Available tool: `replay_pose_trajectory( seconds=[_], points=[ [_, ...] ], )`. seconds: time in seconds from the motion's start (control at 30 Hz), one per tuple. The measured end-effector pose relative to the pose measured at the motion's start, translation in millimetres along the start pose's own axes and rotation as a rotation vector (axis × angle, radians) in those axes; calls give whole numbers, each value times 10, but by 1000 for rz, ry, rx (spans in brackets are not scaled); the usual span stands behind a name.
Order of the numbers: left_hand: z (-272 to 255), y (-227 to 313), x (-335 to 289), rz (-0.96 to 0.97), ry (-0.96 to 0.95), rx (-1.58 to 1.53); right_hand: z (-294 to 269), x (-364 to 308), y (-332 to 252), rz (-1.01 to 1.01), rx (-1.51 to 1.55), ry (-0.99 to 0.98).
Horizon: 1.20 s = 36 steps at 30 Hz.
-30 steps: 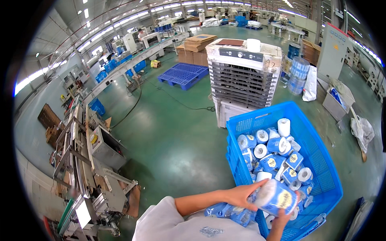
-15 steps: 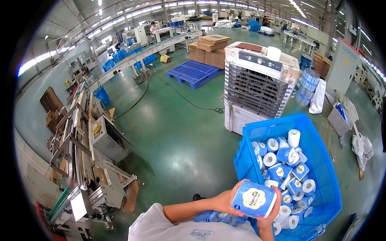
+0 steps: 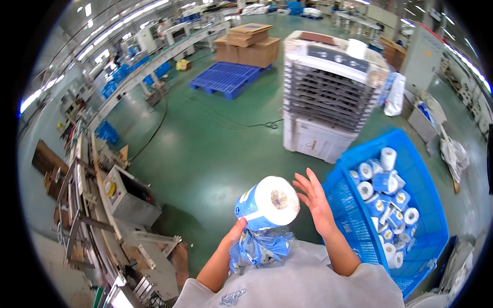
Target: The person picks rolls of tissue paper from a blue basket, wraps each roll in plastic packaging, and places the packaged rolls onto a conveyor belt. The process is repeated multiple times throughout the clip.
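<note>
A toilet paper roll (image 3: pixel 264 205) in a blue and white printed wrapper is in front of my body, its white end with the core hole facing up and right. My left hand (image 3: pixel 235 234) grips it from the lower left; most of the fingers are hidden behind it. My right hand (image 3: pixel 317 205) is raised just right of the roll, not touching it, fingers stretched out and apart. Crumpled blue and clear plastic film (image 3: pixel 262 250) shows right below the roll, against my shirt. Whether it is joined to the roll I cannot tell.
To my right stands a blue plastic crate (image 3: pixel 354 241) with many wrapped and bare-ended rolls. Beyond it is a white air cooler (image 3: pixel 328 87). A blue pallet (image 3: pixel 226 79) lies by stacked cardboard boxes (image 3: pixel 246 49). A conveyor machine (image 3: pixel 97 205) runs along my left.
The roll has moved left, away from the crate, and turned so its end shows. My right hand has let go of it. My view has shifted too.
</note>
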State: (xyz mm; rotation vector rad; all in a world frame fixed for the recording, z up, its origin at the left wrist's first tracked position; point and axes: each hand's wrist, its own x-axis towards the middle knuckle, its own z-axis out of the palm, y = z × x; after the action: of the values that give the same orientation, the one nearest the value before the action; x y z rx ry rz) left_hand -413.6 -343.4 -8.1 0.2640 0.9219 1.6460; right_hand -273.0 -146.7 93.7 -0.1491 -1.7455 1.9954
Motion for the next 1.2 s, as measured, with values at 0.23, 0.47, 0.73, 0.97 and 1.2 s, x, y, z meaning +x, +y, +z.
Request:
replay_pose_trajectory(
  seconds=[0.23,0.47,0.73,0.97,1.2],
  points=[
    [-449,728,-264,106,54,-162,1047,915,376,-211,-322,-329],
    [-1263,1396,308,210,101,-185,1572,2176,827,-233,-120,-476],
    [-2581,2478,881,277,302,-152,2021,4337,1640,-40,261,-449],
    [-3429,3861,1230,358,488,193,2660,5995,2462,326,600,-553],
    [-4463,5124,1536,515,568,46,3598,7358,3231,119,187,-646]
  ],
)
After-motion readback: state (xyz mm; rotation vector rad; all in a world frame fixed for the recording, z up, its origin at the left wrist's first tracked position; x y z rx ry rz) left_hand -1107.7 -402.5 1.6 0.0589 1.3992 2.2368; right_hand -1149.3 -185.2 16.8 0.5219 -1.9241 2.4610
